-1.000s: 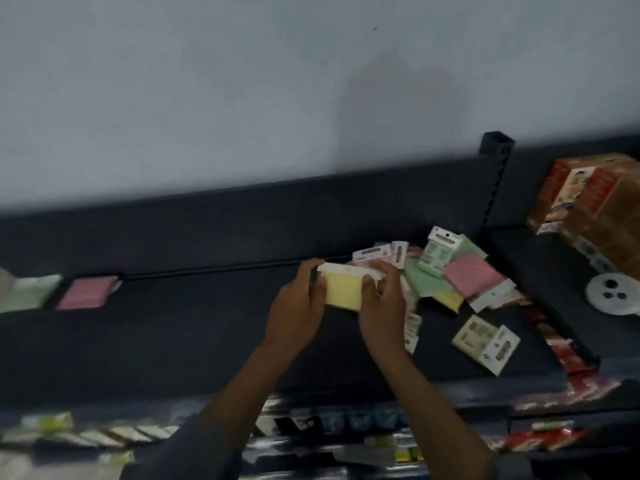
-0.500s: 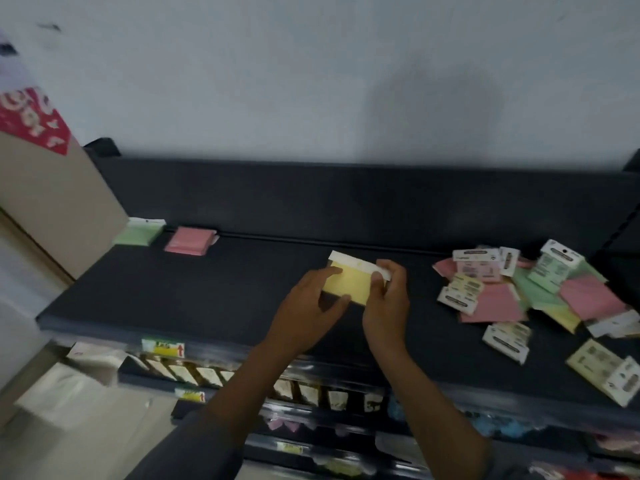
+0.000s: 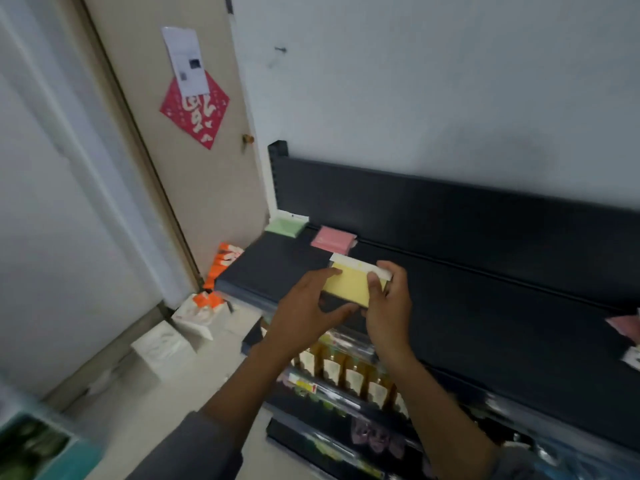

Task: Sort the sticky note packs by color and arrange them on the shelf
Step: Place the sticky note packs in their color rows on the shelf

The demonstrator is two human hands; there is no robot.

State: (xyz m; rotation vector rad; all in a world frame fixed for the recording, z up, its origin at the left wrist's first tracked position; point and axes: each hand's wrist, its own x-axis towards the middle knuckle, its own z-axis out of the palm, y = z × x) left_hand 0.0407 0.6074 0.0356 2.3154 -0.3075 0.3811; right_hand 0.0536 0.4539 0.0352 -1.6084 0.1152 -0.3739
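A beige door (image 3: 194, 161) with a red paper ornament (image 3: 195, 110) stands at my left, white boxes (image 3: 173, 341) on the floor below. The dark shelf (image 3: 485, 306) starts beside it; a green pack (image 3: 284, 226) and a pink pack (image 3: 333, 239) lie at its back left corner, bare shelf stretching rightward. My left hand (image 3: 304, 320) and right hand (image 3: 389, 306) pinch the yellow sticky note pack (image 3: 349, 284) between them, above the shelf's front edge.
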